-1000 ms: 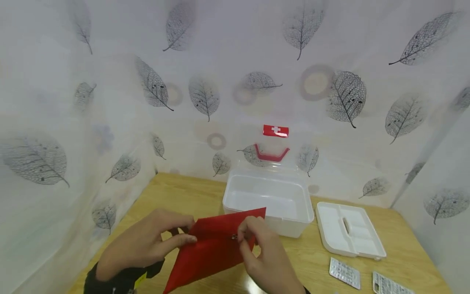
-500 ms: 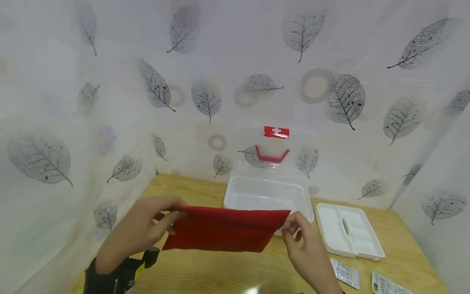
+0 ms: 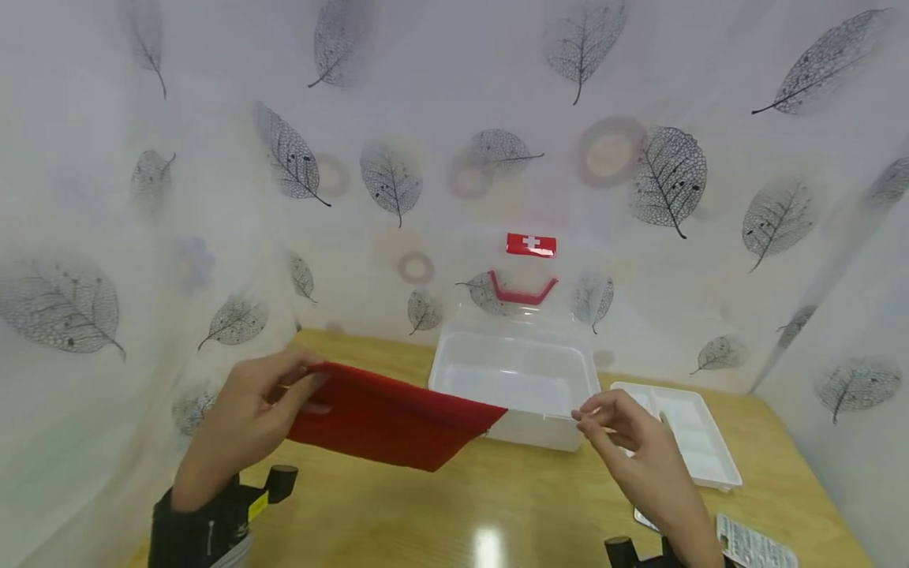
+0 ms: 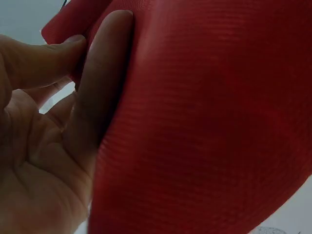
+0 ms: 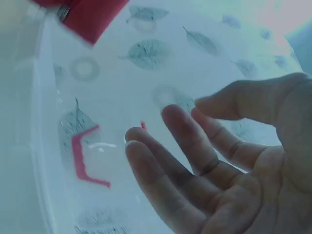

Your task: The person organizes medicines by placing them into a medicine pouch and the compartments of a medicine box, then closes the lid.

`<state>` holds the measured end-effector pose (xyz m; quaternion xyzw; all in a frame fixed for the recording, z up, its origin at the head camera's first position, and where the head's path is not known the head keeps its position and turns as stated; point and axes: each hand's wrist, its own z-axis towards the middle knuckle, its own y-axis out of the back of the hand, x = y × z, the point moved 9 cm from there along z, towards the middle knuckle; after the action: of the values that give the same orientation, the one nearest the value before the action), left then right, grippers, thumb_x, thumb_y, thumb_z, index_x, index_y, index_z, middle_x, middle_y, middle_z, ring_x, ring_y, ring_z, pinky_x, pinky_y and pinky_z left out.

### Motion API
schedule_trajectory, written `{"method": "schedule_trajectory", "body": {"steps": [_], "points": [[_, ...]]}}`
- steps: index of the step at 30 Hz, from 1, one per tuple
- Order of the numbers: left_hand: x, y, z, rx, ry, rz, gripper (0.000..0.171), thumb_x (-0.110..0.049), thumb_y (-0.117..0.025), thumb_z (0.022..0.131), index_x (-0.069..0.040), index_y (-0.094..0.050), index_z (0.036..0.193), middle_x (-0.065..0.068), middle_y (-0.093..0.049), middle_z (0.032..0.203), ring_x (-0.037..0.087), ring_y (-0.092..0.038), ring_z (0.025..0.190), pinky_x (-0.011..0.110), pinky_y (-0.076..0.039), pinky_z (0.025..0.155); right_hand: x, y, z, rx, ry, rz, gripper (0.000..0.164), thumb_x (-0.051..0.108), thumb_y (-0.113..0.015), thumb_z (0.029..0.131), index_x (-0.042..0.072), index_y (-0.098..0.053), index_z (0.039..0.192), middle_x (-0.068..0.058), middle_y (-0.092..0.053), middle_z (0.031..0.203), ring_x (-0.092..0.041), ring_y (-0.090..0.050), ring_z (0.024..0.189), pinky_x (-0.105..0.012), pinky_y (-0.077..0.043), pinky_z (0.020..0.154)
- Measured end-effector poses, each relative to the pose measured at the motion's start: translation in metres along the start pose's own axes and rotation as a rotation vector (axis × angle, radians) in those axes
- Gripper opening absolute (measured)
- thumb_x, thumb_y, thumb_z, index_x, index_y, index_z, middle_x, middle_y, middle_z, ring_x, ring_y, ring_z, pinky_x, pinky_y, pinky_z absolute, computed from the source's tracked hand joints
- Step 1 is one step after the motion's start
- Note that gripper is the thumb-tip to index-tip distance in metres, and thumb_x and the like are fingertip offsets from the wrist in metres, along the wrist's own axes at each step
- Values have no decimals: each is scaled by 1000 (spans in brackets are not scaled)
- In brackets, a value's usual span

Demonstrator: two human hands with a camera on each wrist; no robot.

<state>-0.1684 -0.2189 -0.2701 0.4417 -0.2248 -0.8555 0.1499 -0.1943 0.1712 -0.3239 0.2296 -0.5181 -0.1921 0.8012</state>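
Note:
My left hand (image 3: 252,414) pinches the upper left corner of a flat red fabric pouch (image 3: 398,418), thumb on the near side. Tilted down to the right, the pouch hangs over the table in front of the white box (image 3: 543,430). A small metal bit shows at its right end. In the left wrist view, the pouch's ribbed cloth (image 4: 204,117) fills most of the picture. My right hand (image 3: 642,454) is apart from the pouch, to its right, holding nothing. Its fingers (image 5: 187,141) are loosely bent in the right wrist view.
The box stands at the back with its clear lid raised, bearing a red handle (image 3: 524,298) and a red white-cross label (image 3: 531,245). A white divided tray (image 3: 699,434) lies right of it. A silver blister pack (image 3: 756,544) lies near the front right.
My right hand has let go of the pouch's right end and moved right. My left hand has drawn the pouch leftward and raised its left side, so it slants down to the right.

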Motion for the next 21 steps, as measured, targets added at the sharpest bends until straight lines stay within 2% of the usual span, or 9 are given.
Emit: {"method": "schedule_trajectory", "body": {"steps": [2, 4, 8, 10, 12, 14, 16, 19, 21], "points": [[-1, -4, 4, 7, 4, -6, 20, 1, -59, 100, -16, -67, 109, 6, -74, 105, 11, -76, 81, 29, -62, 66, 1, -15, 2, 96, 8, 20, 17, 17, -67, 99, 16, -63, 116, 5, -73, 102, -10, -71, 100, -26, -59, 82], [-1, -9, 7, 5, -3, -39, 19, 1, -57, 101, -14, -66, 109, 8, -74, 106, 13, -76, 83, 30, -62, 67, 0, -32, 3, 186, 10, 47, 31, 22, -69, 98, 18, -59, 127, 2, -71, 113, -15, -70, 104, -29, -59, 85], [0, -17, 10, -7, -21, -183, 18, 5, -52, 102, -7, -63, 109, 9, -69, 108, 17, -76, 90, 36, -63, 70, -11, -61, 5, 301, -43, 137, 59, 30, -76, 92, 23, -48, 143, -7, -65, 132, -23, -69, 113, -29, -58, 88], [3, -24, 13, -7, -21, -256, 17, 5, -50, 102, -3, -61, 111, 9, -66, 112, 18, -75, 94, 39, -62, 72, -16, -71, 7, 332, -60, 205, 63, 30, -76, 92, 24, -45, 147, -10, -63, 135, -26, -69, 113, -29, -59, 87], [9, -33, 17, -2, 0, -332, 16, 3, -49, 104, -2, -60, 116, 9, -63, 116, 21, -74, 98, 42, -62, 76, -20, -77, 10, 348, -65, 279, 57, 28, -72, 96, 18, -46, 146, -14, -63, 132, -27, -69, 113, -30, -60, 85], [15, -42, 21, -13, 28, -383, 17, 0, -50, 105, -1, -59, 119, 10, -60, 120, 23, -74, 100, 43, -62, 77, -25, -77, 14, 340, -61, 349, 48, 23, -65, 101, 9, -49, 144, -19, -65, 127, -22, -70, 107, -33, -62, 79], [22, -50, 25, -39, 68, -422, 17, -4, -50, 106, 1, -58, 121, 12, -59, 121, 26, -73, 102, 44, -62, 79, -29, -70, 16, 288, -70, 391, 40, 18, -61, 103, 3, -53, 139, -21, -67, 121, -17, -71, 99, -35, -62, 74], [29, -61, 31, -83, 120, -445, 21, -6, -53, 105, 1, -56, 124, 15, -59, 123, 25, -72, 105, 41, -61, 80, -34, -50, 20, 148, -100, 387, 32, 16, -61, 103, 0, -59, 130, -20, -72, 112, -12, -70, 86, -36, -61, 65], [32, -70, 38, -107, 138, -467, 27, -2, -55, 103, 1, -51, 130, 16, -59, 125, 24, -71, 106, 40, -61, 82, -38, -36, 22, 44, -129, 367, 27, 18, -64, 101, 0, -62, 121, -17, -73, 104, -14, -69, 79, -36, -61, 62]]}}
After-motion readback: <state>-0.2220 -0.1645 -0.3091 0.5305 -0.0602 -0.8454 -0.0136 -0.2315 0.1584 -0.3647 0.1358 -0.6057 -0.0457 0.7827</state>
